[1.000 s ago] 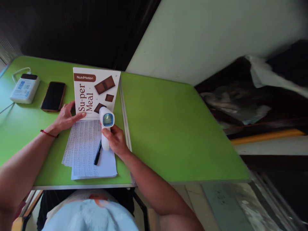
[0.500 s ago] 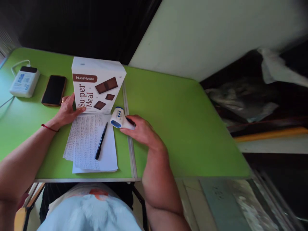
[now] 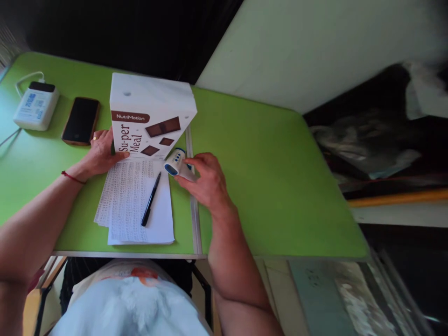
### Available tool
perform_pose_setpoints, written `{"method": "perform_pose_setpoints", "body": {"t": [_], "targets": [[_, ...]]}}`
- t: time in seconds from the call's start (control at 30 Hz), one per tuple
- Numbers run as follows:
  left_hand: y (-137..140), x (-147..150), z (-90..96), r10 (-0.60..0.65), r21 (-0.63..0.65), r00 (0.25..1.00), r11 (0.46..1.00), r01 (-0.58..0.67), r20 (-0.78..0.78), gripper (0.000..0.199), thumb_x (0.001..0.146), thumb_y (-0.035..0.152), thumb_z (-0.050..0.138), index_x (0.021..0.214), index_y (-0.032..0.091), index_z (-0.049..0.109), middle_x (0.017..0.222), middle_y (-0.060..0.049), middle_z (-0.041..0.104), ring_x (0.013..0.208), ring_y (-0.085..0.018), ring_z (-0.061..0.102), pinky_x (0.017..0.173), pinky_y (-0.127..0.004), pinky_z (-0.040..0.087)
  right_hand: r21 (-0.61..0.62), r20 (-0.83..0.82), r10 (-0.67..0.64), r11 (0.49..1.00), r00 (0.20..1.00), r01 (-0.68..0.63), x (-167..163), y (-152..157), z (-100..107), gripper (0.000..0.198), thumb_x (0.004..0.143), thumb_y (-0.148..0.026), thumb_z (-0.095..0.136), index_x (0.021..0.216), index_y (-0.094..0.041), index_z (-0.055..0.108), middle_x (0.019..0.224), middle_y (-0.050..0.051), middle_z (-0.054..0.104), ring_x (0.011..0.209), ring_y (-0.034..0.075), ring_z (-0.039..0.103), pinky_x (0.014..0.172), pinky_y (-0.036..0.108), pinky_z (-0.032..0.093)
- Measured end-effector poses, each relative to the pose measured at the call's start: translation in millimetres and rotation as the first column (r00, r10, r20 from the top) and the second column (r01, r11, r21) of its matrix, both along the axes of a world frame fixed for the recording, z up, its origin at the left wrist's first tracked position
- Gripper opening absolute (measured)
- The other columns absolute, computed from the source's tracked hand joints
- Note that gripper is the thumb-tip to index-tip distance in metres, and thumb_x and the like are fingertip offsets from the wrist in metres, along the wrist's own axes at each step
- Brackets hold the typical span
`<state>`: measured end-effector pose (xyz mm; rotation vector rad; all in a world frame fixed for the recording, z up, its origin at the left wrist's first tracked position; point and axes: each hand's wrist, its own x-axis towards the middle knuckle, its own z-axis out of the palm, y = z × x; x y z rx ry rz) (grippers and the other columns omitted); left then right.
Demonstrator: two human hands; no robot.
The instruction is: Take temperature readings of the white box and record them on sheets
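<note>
A white NutriMotion Su-per Meal box [image 3: 156, 95] stands on the table, its printed front facing me and leaning slightly forward. My left hand [image 3: 102, 151] grips its lower left corner, thumb on the front and fingers at the side. In my right hand [image 3: 208, 179] is a white and blue infrared thermometer [image 3: 175, 161], held by its handle between thumb and fingers. Its head is close to the box's lower right corner, with the buttons facing up. Handwritten paper sheets [image 3: 131, 200] lie below the box, and a black pen [image 3: 151, 198] rests on them.
At the left lie a dark phone [image 3: 81, 120] and a white power bank [image 3: 37, 106] with a cable plugged in. The green table [image 3: 266, 196] has a metal seam right of the papers. Behind it are a black panel and a pale wall; a shelf with plastic bags [image 3: 364, 144] stands at the right.
The box has tipped a little toward me and shifted slightly right, with my left hand still on it. My right hand's fingers have spread slightly on the thermometer. The whole view has shifted a little.
</note>
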<state>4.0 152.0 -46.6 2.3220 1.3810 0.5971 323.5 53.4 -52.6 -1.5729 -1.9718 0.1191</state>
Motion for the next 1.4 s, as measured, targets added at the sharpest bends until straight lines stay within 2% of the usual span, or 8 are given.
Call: {"method": "perform_pose_setpoints", "body": {"t": [0.17, 0.3, 0.5, 0.6, 0.73, 0.9, 1.03, 1.4], "targets": [[2.1, -1.1, -1.8, -0.022, 0.018, 1.0, 1.0, 0.022, -0.015, 0.064, 0.085, 0.058, 0.059, 0.137, 0.021, 0.051, 0.122, -0.012, 0.063, 0.125, -0.039, 0.052, 0.108, -0.062, 0.038, 0.105, 0.07, 0.343, 0.931, 0.937, -0.349, -33.7, -11.9, 9.4, 0.018, 0.099, -0.017, 0.06, 0.103, -0.019, 0.077, 0.087, 0.007, 0.066, 0.082, 0.02, 0.061, 0.073, 0.034, 0.055], [3.0, -1.6, 0.0, -0.035, 0.028, 0.999, 0.999, 0.035, -0.01, 0.063, 0.085, 0.057, 0.061, 0.136, 0.022, 0.05, 0.121, -0.012, 0.063, 0.124, -0.039, 0.054, 0.11, -0.06, 0.038, 0.105, 0.321, 0.315, 0.926, 0.893, -0.364, -55.8, -17.8, 2.6, 0.033, 0.1, -0.005, 0.049, 0.112, -0.019, 0.076, 0.082, 0.007, 0.063, 0.077, 0.021, 0.054, 0.069, 0.034, 0.048], [2.2, 0.4, 0.7, -0.002, -0.043, 0.999, 0.999, 0.0, -0.049, 0.091, 0.068, 0.055, 0.081, 0.145, 0.022, 0.045, 0.138, -0.015, 0.057, 0.132, -0.045, 0.049, 0.113, -0.063, 0.036, 0.019, 0.428, 0.348, 0.919, 0.834, -0.393, -56.6, -19.8, 5.7, 0.027, 0.099, -0.006, 0.051, 0.09, -0.019, 0.073, 0.084, 0.008, 0.062, 0.083, 0.021, 0.052, 0.076, 0.036, 0.046], [1.1, 2.3, -0.2, 0.002, -0.044, 0.998, 0.999, -0.005, -0.064, 0.11, 0.06, 0.055, 0.088, 0.152, 0.021, 0.038, 0.148, -0.017, 0.051, 0.135, -0.048, 0.046, 0.115, -0.065, 0.034, 0.027, 0.317, 0.368, 0.918, 0.874, -0.396, -50.3, -18.1, 8.4, 0.021, 0.1, -0.012, 0.052, 0.091, -0.019, 0.069, 0.085, 0.008, 0.065, 0.084, 0.022, 0.057, 0.079, 0.038, 0.05], [-0.3, 4.2, 2.3, -0.001, -0.071, 0.996, 0.997, -0.006, -0.089, 0.115, 0.061, 0.051, 0.089, 0.155, 0.018, 0.032, 0.152, -0.022, 0.047, 0.137, -0.049, 0.045, 0.115, -0.067, 0.033, 0.103, -0.217, 0.255, 0.966, 0.942, -0.237, -47.5, -17.1, 7.7, 0.005, 0.096, -0.027, 0.058, 0.092, -0.024, 0.06, 0.084, 0.003, 0.068, 0.077, 0.018, 0.063, 0.072, 0.036, 0.055], [-0.5, 4.7, 3.4, 0.013, -0.07, 0.996, 0.997, -0.02, -0.087, 0.114, 0.059, 0.054, 0.09, 0.153, 0.02, 0.036, 0.149, -0.021, 0.05, 0.137, -0.05, 0.045, 0.115, -0.068, 0.033, -0.064, -0.721, -0.005, 0.996, 0.693, -0.06, -64.8, -17.0, -0.3, 0.01, 0.084, -0.035, 0.059, 0.083, -0.025, 0.056, 0.07, -0.003, 0.064, 0.06, 0.014, 0.06, 0.058, 0.029, 0.052], [-1.2, 6.2, 2.8, 0.017, -0.062, 0.997, 0.998, -0.022, -0.074, 0.114, 0.056, 0.055, 0.091, 0.151, 0.022, 0.039, 0.149, -0.019, 0.05, 0.137, -0.051, 0.045, 0.116, -0.069, 0.033, -0.164, -0.726, -0.073, 0.984, 0.684, -0.069, -77.3, -15.1, -9.6, 0.011, 0.076, -0.035, 0.062, 0.08, -0.024, 0.059, 0.063, -0.005, 0.061, 0.053, 0.012, 0.054, 0.051, 0.026, 0.046], [-3.5, 8.6, 3.0, 0.029, -0.096, 0.997, 0.995, -0.035, -0.067, 0.119, 0.056, 0.053, 0.092, 0.155, 0.022, 0.034, 0.156, -0.02, 0.043, 0.143, -0.051, 0.039, 0.119, -0.068, 0.028, -0.058, -0.525, 0.058, 0.993, 0.849, -0.103, -77.1, -16.3, -18.8, 0.017, 0.086, -0.038, 0.058, 0.074, -0.025, 0.056, 0.062, -0.004, 0.06, 0.057, 0.014, 0.055, 0.059, 0.029, 0.05]]}}
